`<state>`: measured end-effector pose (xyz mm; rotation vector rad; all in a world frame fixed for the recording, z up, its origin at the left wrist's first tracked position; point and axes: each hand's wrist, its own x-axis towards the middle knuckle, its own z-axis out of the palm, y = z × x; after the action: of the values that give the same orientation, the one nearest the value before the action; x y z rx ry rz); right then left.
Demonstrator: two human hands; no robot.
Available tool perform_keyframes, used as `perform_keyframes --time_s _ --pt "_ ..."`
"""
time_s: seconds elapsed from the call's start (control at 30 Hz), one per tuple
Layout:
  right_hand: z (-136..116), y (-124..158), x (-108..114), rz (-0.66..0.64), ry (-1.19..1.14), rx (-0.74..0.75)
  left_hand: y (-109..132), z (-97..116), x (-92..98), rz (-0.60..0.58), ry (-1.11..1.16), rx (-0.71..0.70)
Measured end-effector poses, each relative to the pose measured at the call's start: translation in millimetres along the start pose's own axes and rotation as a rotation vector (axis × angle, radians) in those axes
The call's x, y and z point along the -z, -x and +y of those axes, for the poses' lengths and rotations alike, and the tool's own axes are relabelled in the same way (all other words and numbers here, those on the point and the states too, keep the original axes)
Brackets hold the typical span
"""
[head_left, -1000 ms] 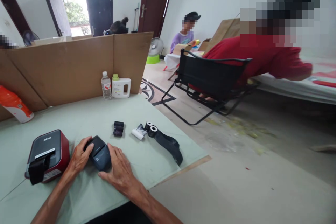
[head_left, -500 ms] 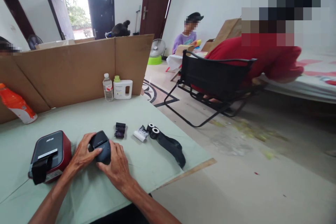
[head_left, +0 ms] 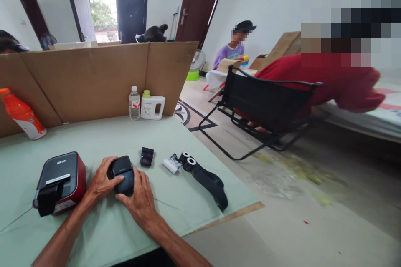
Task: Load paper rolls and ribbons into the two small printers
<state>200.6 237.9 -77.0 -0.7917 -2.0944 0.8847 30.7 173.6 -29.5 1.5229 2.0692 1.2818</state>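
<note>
The left hand (head_left: 100, 182) is curling its fingers around the left side of a small dark printer (head_left: 123, 174), thumb lying across the top, while the right hand (head_left: 140, 198) is clasping its right side. The small dark printer is resting on the green table (head_left: 94, 137) near the front edge. A red printer (head_left: 59, 179) is sitting just beside the left hand. A black roll (head_left: 146, 157), a white roll (head_left: 171, 164) and a black ribbon (head_left: 206, 179) are lying nearby on the right.
</note>
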Motion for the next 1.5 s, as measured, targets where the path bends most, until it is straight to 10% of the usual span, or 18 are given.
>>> perform_keyframes --time_s 0.73,1.5 --pt "22.1 -12.3 10.1 -0.125 0.013 0.069 4.5 -16.4 15.4 -0.039 0.090 0.221" --pt "27.0 -2.8 18.4 -0.130 -0.044 0.130 0.9 -12.9 0.7 0.006 0.012 -0.056"
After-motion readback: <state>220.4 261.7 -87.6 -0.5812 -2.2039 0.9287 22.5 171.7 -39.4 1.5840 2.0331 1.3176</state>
